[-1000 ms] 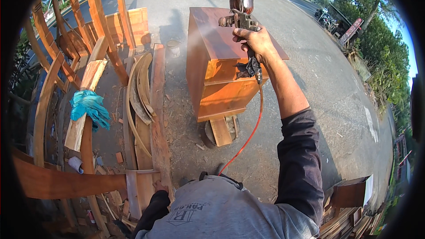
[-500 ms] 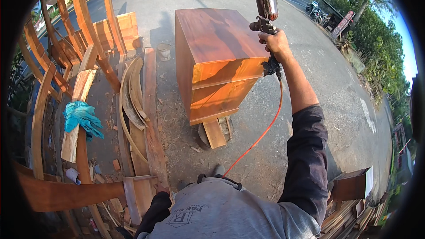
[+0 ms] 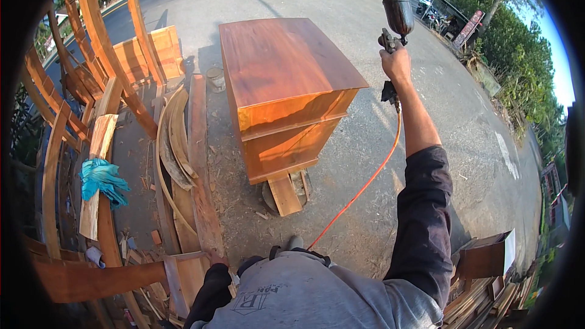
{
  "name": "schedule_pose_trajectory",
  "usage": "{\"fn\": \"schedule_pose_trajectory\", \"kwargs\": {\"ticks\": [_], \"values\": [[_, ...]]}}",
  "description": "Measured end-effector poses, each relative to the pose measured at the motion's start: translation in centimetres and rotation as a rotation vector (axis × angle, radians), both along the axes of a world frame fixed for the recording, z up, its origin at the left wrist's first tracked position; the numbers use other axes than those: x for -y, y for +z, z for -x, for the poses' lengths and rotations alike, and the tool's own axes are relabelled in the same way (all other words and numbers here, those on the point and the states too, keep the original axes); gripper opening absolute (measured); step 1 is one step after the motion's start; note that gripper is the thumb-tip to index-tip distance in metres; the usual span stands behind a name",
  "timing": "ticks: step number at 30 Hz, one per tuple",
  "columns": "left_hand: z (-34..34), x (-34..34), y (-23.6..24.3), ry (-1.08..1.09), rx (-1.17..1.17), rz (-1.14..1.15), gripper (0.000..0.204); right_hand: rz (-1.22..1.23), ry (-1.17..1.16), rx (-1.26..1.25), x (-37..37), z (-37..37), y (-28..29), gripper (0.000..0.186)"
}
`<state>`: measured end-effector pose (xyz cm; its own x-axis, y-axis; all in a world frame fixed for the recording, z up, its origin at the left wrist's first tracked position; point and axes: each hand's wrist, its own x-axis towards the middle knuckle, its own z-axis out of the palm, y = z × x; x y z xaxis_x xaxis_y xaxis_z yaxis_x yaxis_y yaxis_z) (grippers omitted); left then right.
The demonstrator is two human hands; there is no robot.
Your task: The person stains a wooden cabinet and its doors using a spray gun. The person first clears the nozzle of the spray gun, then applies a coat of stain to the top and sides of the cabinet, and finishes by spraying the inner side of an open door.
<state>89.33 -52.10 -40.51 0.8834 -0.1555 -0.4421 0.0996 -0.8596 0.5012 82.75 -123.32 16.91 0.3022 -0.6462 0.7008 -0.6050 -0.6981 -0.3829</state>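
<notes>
My right hand (image 3: pixel 397 65) is closed round the handle of a spray gun (image 3: pixel 399 17) with a dark metal cup on top. The arm is stretched forward, and the gun is held up to the right of a reddish-brown wooden cabinet (image 3: pixel 292 61), apart from it. An orange air hose (image 3: pixel 364 194) runs from the handle down towards my body. The cabinet's top looks glossy, and it rests on a low round support (image 3: pixel 268 197) with a board (image 3: pixel 285 195) across it. My left hand (image 3: pixel 217 258) is low, beside a short wooden piece (image 3: pixel 194 277); its fingers are mostly hidden.
At left stand tall curved wooden parts (image 3: pixel 100 30), with a teal cloth (image 3: pixel 102 180) over one board. Long planks (image 3: pixel 199 146) and curved strips lie between them and the cabinet. A small can (image 3: pixel 216 78) stands behind. Stacked timber (image 3: pixel 478 301) lies at lower right; a road crosses the far side.
My right hand has carried the spray gun to the right, away from the cabinet's edge. Its shadow has left the cabinet top. The cabinet and planks sit slightly farther left in view.
</notes>
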Motion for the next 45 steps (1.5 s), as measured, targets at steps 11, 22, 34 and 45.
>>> {"fn": "schedule_pose_trajectory", "kwargs": {"ticks": [11, 22, 34, 45], "values": [[-2.9, 2.2, 1.7, 0.046, -0.029, 0.011, 0.068, -0.599, 0.426, 0.054, -9.9, -6.5, 2.7, 0.025], [-13.1, 6.2, 4.4, -0.415, -0.171, 0.048, 0.067, -0.777, 0.625, 0.072, -23.4, -15.7, 3.7, 0.024], [-3.5, 26.4, 22.0, -1.550, -0.905, 0.943, 0.074, -0.701, 0.576, 0.021, -21.7, -19.7, 3.5, 0.030], [-5.7, 25.8, 27.5, -1.160, -0.963, 0.820, 0.046, -0.542, 0.249, -0.039, -10.1, -12.6, 4.1, 0.032]]}}
